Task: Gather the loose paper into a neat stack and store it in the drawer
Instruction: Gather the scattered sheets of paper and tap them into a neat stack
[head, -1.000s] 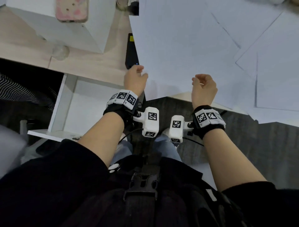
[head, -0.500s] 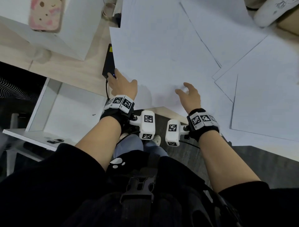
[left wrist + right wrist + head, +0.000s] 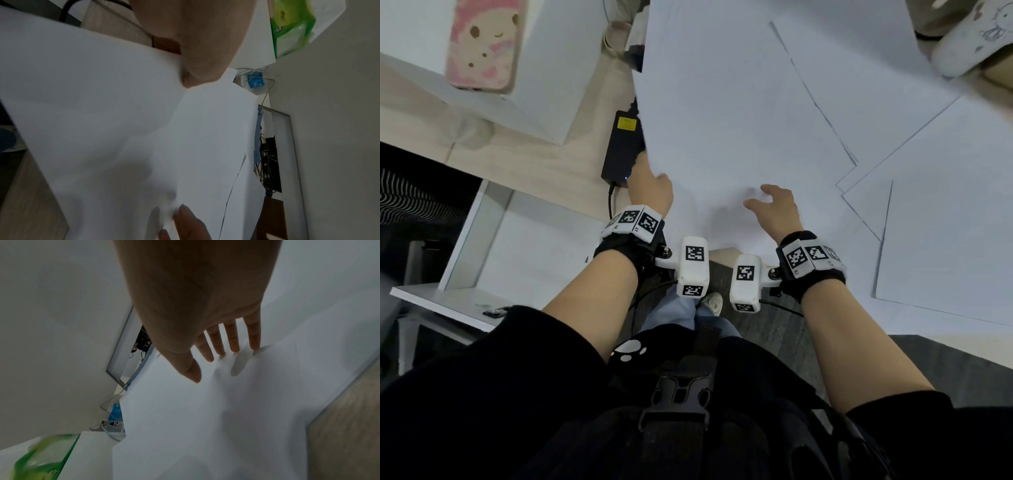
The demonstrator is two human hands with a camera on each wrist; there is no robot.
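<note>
Both hands are working the near edge of the big sheet (image 3: 722,113), the sheet that lies across the desk (image 3: 541,164) and partly covers the others. The right hand (image 3: 777,210) is lying flat on it with fingers (image 3: 232,340) straight and slightly spread, tips touching the paper, gripping nothing. The left hand (image 3: 652,192) is sitting at the sheet's 7 o'clock corner, thumb on top of the paper; its fingers are hidden under the edge, so whether they are pinching the sheet or just propping it I cannot tell, though it looks like a pinch. More loose sheets (image 3: 945,240) are fanning out toward 3 o'clock, overlapping at odd angles, and the drawer (image 3: 493,240) is standing open at 9 o'clock, below the desk edge. My read is that gathering is only beginning. To do it well, the flat right hand should be pressing lightly and sliding the top sheet toward 3 o'clock over the others, not dragging it off the desk edge at 6 o'clock where it is already overhanging. The left should be lifting only the corner, avoiding a crease. The adapter (image 3: 621,147) at 10 o'clock is touching the sheet's edge and could snag it, so keep the paper moving away from it
</note>
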